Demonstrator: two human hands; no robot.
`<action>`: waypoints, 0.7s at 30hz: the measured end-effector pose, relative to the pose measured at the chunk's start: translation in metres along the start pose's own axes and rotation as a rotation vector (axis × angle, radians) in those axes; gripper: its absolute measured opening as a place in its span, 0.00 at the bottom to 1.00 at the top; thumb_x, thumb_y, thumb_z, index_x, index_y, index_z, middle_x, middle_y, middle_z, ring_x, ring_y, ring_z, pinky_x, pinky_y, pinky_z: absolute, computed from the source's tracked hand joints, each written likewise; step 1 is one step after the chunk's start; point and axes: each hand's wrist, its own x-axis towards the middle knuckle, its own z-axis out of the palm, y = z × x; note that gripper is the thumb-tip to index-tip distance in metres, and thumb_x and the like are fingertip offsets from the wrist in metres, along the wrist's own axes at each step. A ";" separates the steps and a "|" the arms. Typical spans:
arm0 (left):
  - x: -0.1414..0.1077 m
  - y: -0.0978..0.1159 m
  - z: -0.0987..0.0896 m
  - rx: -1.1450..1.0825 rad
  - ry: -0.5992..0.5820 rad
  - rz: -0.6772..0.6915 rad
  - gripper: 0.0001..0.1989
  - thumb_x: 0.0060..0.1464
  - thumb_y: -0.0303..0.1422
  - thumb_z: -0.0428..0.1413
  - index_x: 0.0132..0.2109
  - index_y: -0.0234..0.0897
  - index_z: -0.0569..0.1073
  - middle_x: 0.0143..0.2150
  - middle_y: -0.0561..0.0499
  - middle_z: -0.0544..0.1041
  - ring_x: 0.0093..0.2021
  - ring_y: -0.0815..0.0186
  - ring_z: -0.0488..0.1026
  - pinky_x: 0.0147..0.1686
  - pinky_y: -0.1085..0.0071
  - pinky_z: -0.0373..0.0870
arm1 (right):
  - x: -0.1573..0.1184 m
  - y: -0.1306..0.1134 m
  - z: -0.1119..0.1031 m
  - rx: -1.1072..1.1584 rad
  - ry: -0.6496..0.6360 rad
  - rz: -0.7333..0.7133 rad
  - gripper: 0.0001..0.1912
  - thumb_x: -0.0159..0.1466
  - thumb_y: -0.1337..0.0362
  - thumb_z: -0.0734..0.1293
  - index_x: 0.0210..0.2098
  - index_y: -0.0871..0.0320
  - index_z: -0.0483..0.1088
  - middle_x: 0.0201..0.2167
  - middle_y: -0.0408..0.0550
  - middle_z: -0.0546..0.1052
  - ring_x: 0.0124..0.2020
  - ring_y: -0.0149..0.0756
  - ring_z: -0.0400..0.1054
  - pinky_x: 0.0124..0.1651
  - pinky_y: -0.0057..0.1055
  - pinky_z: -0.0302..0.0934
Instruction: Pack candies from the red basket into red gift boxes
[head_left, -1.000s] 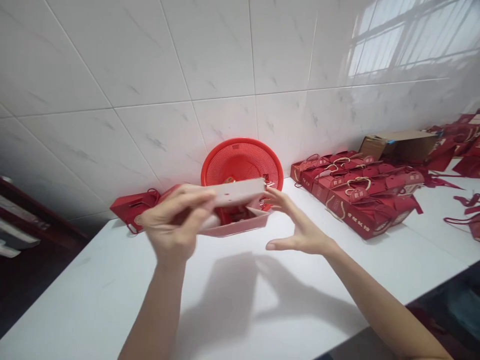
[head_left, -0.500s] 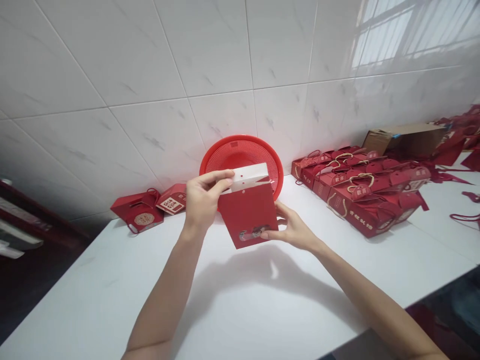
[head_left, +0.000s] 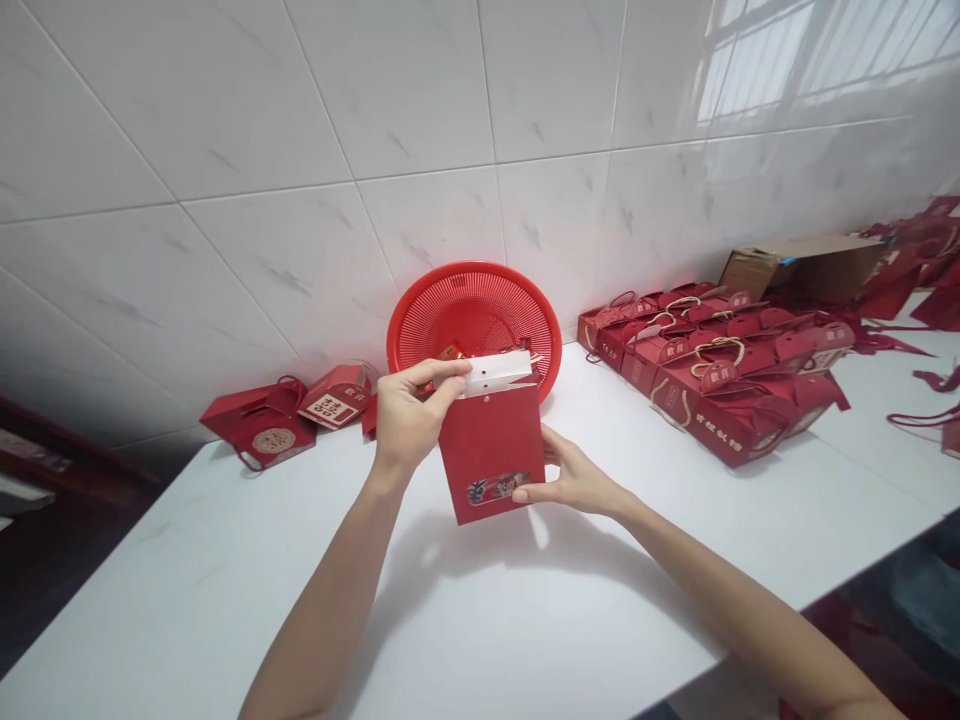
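A red box (head_left: 491,440) is held upright, slightly tilted, above the white table (head_left: 262,570), near the centre of the view. Its white top flap (head_left: 499,371) is pinched between thumb and fingers of the left hand (head_left: 411,415), at the box's ten o'clock. The lower edge is gripped by the right hand (head_left: 581,478) at four o'clock, thumb beside the window. The red basket (head_left: 474,285) is seen behind, at twelve o'clock; grouped red boxes (head_left: 712,375) are seen at two o'clock.

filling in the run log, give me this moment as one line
left hand: pinches white flap | right hand: grips lower side of red box | red basket: behind box
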 end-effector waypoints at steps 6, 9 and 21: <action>-0.017 -0.034 0.008 -0.097 -0.185 -0.141 0.11 0.44 0.37 0.64 0.34 0.35 0.84 0.36 0.46 0.84 0.38 0.58 0.80 0.35 0.67 0.79 | 0.004 0.007 -0.006 -0.012 0.080 -0.124 0.28 0.61 0.51 0.73 0.58 0.52 0.67 0.58 0.53 0.73 0.59 0.47 0.69 0.61 0.46 0.63; -0.026 -0.052 0.012 -0.145 -0.248 -0.169 0.13 0.47 0.39 0.64 0.37 0.35 0.83 0.40 0.44 0.84 0.42 0.55 0.80 0.38 0.65 0.80 | 0.007 0.011 -0.008 -0.008 0.203 -0.138 0.21 0.63 0.51 0.71 0.52 0.53 0.72 0.53 0.52 0.77 0.54 0.46 0.72 0.58 0.44 0.66; -0.037 -0.083 0.009 -0.192 -0.459 -0.156 0.20 0.53 0.41 0.64 0.49 0.33 0.78 0.49 0.41 0.82 0.49 0.53 0.80 0.51 0.59 0.77 | 0.010 0.022 -0.008 0.138 0.347 -0.076 0.18 0.60 0.48 0.72 0.41 0.55 0.76 0.43 0.48 0.81 0.44 0.43 0.75 0.48 0.39 0.70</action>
